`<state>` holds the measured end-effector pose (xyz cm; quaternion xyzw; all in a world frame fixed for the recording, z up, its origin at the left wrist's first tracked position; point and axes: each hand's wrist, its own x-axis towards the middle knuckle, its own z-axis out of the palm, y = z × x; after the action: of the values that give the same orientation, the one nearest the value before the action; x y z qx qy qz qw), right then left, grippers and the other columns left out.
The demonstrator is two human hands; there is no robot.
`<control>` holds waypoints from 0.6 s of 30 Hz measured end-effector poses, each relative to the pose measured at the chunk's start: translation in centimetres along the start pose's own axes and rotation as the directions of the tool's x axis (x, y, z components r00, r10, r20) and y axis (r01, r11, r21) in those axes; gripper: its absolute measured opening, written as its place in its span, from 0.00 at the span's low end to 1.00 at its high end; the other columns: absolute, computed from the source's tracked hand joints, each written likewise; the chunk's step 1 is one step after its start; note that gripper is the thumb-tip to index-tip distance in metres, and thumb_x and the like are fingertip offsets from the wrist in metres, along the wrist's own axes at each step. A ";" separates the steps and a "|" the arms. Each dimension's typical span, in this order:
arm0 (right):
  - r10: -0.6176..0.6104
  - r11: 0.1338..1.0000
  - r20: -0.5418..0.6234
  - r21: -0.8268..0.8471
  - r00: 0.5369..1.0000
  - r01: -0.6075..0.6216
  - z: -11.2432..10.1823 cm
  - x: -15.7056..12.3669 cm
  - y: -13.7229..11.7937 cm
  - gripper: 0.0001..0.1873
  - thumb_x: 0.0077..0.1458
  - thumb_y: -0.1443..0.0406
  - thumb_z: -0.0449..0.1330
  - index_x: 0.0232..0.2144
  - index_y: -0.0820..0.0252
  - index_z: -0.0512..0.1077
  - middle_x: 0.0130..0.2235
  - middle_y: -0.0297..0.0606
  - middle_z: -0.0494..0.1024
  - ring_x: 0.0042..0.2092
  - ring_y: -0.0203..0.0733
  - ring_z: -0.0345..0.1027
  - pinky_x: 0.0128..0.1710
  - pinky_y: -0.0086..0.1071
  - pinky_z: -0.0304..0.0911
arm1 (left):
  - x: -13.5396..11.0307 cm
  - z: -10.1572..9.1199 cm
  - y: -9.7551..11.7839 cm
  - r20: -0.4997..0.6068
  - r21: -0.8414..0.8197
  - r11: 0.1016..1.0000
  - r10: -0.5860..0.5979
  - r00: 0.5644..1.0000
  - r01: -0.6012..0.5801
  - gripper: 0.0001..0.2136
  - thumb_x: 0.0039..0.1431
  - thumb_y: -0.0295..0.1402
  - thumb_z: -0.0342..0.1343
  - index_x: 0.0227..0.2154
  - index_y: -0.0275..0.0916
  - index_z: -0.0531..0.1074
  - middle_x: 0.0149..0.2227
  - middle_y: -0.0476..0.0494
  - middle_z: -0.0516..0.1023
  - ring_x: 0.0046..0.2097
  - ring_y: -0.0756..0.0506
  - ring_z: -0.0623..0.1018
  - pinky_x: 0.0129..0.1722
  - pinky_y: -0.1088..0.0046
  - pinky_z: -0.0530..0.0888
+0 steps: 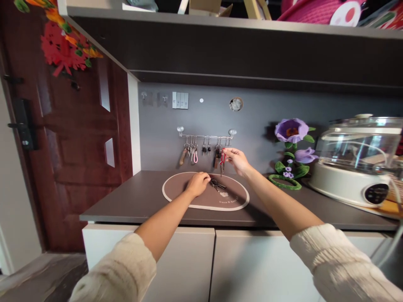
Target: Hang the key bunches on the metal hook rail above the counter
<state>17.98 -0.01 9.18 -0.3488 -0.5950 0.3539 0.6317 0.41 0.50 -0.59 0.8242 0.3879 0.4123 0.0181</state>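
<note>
My right hand point(237, 160) pinches a red carabiner point(223, 156) with keys point(222, 168) dangling from it, close to the right part of a metal hook rail point(204, 136). On the brown oval mat point(179, 188), my left hand point(199, 183) is low with its fingers closed at the edge of a bunch of dark keys point(217, 183); its exact grip is partly hidden. Several key bunches point(191, 152) hang from the rail's left hooks, two small black keys point(206, 149) near its middle. A brown key holder point(217, 159) hangs just left of the red carabiner.
A purple plush flower point(292, 131) and a glass-topped white appliance point(343, 178) stand on the right of the counter point(126, 201). Overhead runs a deep shelf point(236, 50). At the left is a dark red door point(82, 155). Light switches point(180, 100) sit above the rail.
</note>
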 end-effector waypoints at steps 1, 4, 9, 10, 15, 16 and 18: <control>0.001 1.000 -0.007 -0.009 1.000 -0.001 -0.1 0.2 -0.1 0.13 0.36 0.58 0.65 0.24 0.61 0.71 0.25 0.33 0.72 0.25 0.29 0.60 0.26 0.25 0.55 | 0.0 0.0 0.0 0.001 -0.002 1.000 0.000 1.000 0.000 0.09 0.55 0.32 0.46 0.30 0.38 0.71 0.33 0.45 0.74 0.36 0.48 0.70 0.38 0.72 0.65; 0.003 0.999 -0.033 -0.037 0.999 -0.004 -0.5 1.0 -0.3 0.12 0.37 0.59 0.64 0.22 0.61 0.70 0.24 0.33 0.71 0.24 0.29 0.59 0.26 0.25 0.55 | 0.0 0.0 0.1 0.009 -0.012 1.000 -0.007 1.000 0.007 0.09 0.55 0.32 0.46 0.31 0.39 0.71 0.34 0.45 0.74 0.38 0.48 0.70 0.39 0.72 0.65; 0.002 0.995 -0.100 -0.094 0.995 -0.012 -0.9 2.7 -0.4 0.08 0.39 0.62 0.62 0.23 0.61 0.70 0.24 0.32 0.71 0.23 0.28 0.57 0.25 0.26 0.55 | 0.1 0.0 0.1 0.022 -0.031 0.999 -0.033 0.999 0.033 0.10 0.56 0.32 0.46 0.31 0.39 0.72 0.34 0.45 0.74 0.37 0.48 0.70 0.39 0.72 0.65; 0.005 0.994 -0.119 -0.107 0.993 -0.018 -0.9 3.1 -0.5 0.07 0.40 0.63 0.61 0.23 0.61 0.70 0.25 0.33 0.71 0.23 0.28 0.57 0.26 0.26 0.55 | 0.1 0.0 0.1 0.019 -0.034 0.999 -0.033 0.999 0.034 0.10 0.56 0.32 0.46 0.31 0.39 0.72 0.34 0.45 0.74 0.37 0.48 0.70 0.39 0.72 0.65; 0.008 0.983 -0.176 -0.180 0.984 -0.040 -0.9 5.0 -0.4 0.05 0.42 0.65 0.58 0.23 0.62 0.69 0.25 0.34 0.71 0.23 0.28 0.57 0.26 0.26 0.56 | 0.1 0.0 0.2 0.023 -0.034 0.999 -0.029 0.999 0.030 0.09 0.55 0.32 0.46 0.30 0.38 0.72 0.33 0.45 0.74 0.37 0.48 0.70 0.39 0.72 0.65; 0.007 0.980 -0.188 -0.194 0.982 -0.044 -0.9 5.3 -0.3 0.05 0.42 0.64 0.59 0.23 0.62 0.68 0.25 0.34 0.71 0.23 0.29 0.57 0.26 0.26 0.56 | 0.1 0.0 0.3 0.023 -0.032 0.999 -0.026 0.999 0.027 0.09 0.55 0.31 0.46 0.30 0.39 0.72 0.34 0.46 0.74 0.37 0.48 0.70 0.39 0.72 0.65; 0.005 0.977 -0.212 -0.209 0.977 -0.051 -0.7 5.8 -0.2 0.05 0.42 0.64 0.59 0.23 0.62 0.68 0.25 0.35 0.71 0.23 0.29 0.58 0.26 0.27 0.56 | 0.1 0.0 0.2 0.020 -0.029 0.999 -0.022 1.000 0.023 0.09 0.55 0.31 0.47 0.30 0.39 0.72 0.34 0.46 0.74 0.37 0.48 0.70 0.38 0.72 0.65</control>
<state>18.98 4.86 12.29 -0.4583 -0.5542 0.2581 0.6451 0.62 0.38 -0.50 0.8234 0.3908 0.4095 0.0387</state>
